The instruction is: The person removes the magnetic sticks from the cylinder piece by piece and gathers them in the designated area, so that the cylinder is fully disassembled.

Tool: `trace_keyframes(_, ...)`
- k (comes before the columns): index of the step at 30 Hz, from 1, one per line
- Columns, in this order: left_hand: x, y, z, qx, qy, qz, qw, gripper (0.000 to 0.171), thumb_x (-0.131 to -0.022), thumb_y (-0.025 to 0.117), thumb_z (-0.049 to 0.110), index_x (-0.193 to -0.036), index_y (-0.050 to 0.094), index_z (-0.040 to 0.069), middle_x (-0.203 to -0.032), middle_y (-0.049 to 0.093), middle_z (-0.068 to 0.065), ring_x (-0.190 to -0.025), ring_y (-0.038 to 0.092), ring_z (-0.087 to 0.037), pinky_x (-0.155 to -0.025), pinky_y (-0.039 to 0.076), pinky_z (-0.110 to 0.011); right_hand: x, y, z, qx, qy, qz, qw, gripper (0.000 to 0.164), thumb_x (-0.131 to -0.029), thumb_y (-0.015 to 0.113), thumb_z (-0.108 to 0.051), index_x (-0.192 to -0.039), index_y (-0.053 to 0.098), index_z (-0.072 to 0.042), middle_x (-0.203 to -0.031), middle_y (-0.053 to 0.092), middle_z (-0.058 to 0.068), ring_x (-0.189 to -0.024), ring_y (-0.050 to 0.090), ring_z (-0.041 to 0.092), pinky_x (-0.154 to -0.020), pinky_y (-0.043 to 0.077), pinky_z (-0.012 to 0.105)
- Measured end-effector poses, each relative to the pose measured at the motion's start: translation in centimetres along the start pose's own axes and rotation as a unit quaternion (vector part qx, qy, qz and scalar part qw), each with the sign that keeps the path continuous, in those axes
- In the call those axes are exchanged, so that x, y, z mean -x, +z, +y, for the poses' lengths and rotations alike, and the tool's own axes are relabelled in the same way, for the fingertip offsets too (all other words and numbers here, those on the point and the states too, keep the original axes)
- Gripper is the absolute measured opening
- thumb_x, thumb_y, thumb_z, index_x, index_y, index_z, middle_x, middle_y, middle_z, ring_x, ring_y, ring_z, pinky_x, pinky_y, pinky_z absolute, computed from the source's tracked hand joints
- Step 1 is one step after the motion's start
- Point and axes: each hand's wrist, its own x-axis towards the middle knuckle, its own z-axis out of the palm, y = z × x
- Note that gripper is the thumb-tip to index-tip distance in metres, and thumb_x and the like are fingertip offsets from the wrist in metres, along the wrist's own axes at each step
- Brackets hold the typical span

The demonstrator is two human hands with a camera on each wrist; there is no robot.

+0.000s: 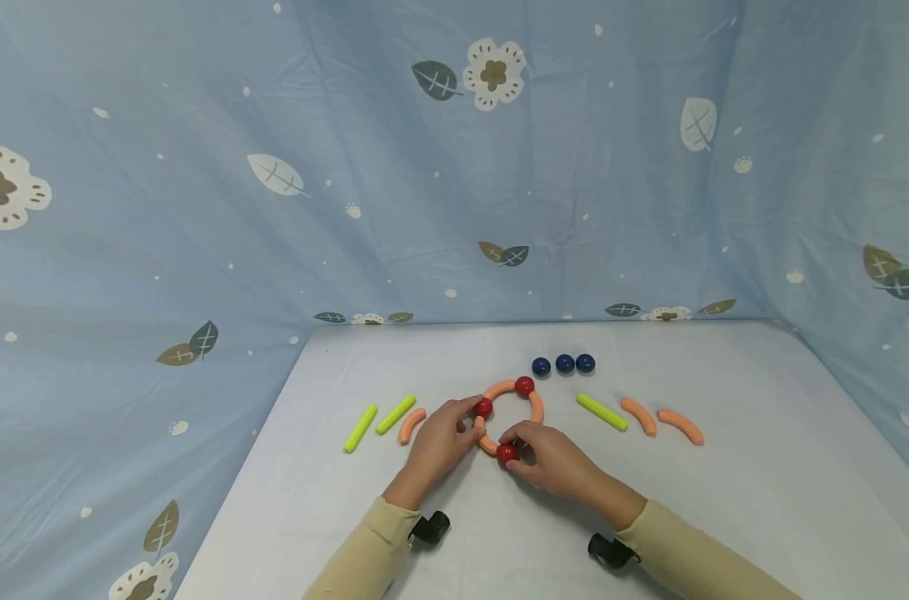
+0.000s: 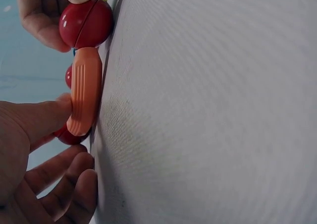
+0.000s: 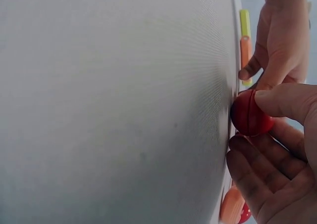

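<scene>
Head view shows an unfinished ring of curved orange plastic rods and red balls [image 1: 510, 414] mid-bench [image 1: 724, 500], left hand [image 1: 439, 440] pinching one orange segment, right hand [image 1: 547, 458] pinching the nearest red ball [image 1: 506, 453], with spare orange and green rods and blue balls unused.

No readable text, label, brand or number shows anywhere.

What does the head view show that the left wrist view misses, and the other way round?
Only the head view shows the three blue balls, the loose orange curves on the right and the whole ring. Only the left wrist view shows, close up, the left hand touching an orange curved piece. Both show the right hand pinching a red ball on the ring.
</scene>
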Motion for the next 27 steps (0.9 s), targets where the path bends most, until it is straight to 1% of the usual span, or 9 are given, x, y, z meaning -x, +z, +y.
trace_keyframes(4, 0.0, -0.1, 0.0, 0.002, -0.003, -0.007, 1.0000, 0.053, -0.094, 0.075, 0.030, -0.144, 0.059, 0.023, -0.117, 0.065, 0.001, -0.083, 0.056, -0.011, -0.062, 0.045, -0.023, 0.1, -0.1, -0.1, 0.001, 0.005, -0.005, 1.000, 0.031, -0.087, 0.081, -0.017, -0.115, 0.069, -0.014, -0.107, 0.066, -0.008, -0.092, 0.061, 0.007, -0.082, 0.056, 0.029)
trace_keyframes(11, 0.1, -0.2, 0.0, 0.022, -0.001, -0.015, 0.9997, 0.052, -0.096, 0.073, 0.030, -0.145, 0.058, 0.024, -0.120, 0.066, 0.000, -0.087, 0.057, -0.013, -0.066, 0.047, -0.025, 0.7, -0.4, 0.2, 0.004, 0.014, -0.009, 1.000, 0.030, -0.087, 0.081, -0.018, -0.114, 0.069, -0.015, -0.106, 0.066, -0.008, -0.095, 0.061, 0.010, -0.085, 0.057, 0.034)
trace_keyframes(16, 0.2, -0.2, 0.2, 0.032, -0.014, -0.018, 0.9992, 0.051, -0.097, 0.072, 0.031, -0.146, 0.058, 0.024, -0.124, 0.065, -0.001, -0.089, 0.058, -0.014, -0.071, 0.050, -0.028, 1.2, -0.8, 0.5, 0.004, 0.033, -0.007, 0.999, 0.031, -0.086, 0.081, -0.017, -0.115, 0.070, -0.015, -0.108, 0.067, -0.008, -0.096, 0.061, 0.010, -0.087, 0.057, 0.035)
trace_keyframes(19, 0.1, -0.2, 0.2, 0.035, -0.022, -0.019, 0.9989, 0.050, -0.097, 0.071, 0.031, -0.145, 0.058, 0.025, -0.125, 0.065, -0.001, -0.091, 0.059, -0.014, -0.073, 0.052, -0.029, 1.5, -1.1, 0.8, 0.004, 0.045, -0.006, 0.999, 0.032, -0.086, 0.081, -0.017, -0.116, 0.069, -0.016, -0.109, 0.066, -0.008, -0.097, 0.061, 0.010, -0.088, 0.057, 0.035)
trace_keyframes(25, 0.0, -0.1, 0.1, 0.033, -0.023, -0.018, 0.9991, 0.049, -0.096, 0.073, 0.030, -0.143, 0.060, 0.026, -0.123, 0.066, -0.001, -0.091, 0.059, -0.014, -0.073, 0.052, -0.028, 2.1, -1.7, 2.0, 0.003, 0.050, 0.010, 0.999, 0.034, -0.086, 0.082, -0.015, -0.118, 0.068, -0.017, -0.114, 0.066, -0.007, -0.097, 0.062, 0.008, -0.086, 0.057, 0.031)
trace_keyframes(27, 0.0, -0.1, 0.2, 0.035, -0.025, -0.019, 0.9989, 0.051, -0.096, 0.073, 0.031, -0.144, 0.060, 0.026, -0.126, 0.066, -0.001, -0.092, 0.059, -0.014, -0.074, 0.053, -0.029, 2.3, -2.1, 2.3, 0.001, 0.050, 0.018, 0.999, 0.034, -0.087, 0.081, -0.015, -0.119, 0.069, -0.017, -0.116, 0.066, -0.007, -0.097, 0.063, 0.008, -0.085, 0.057, 0.030)
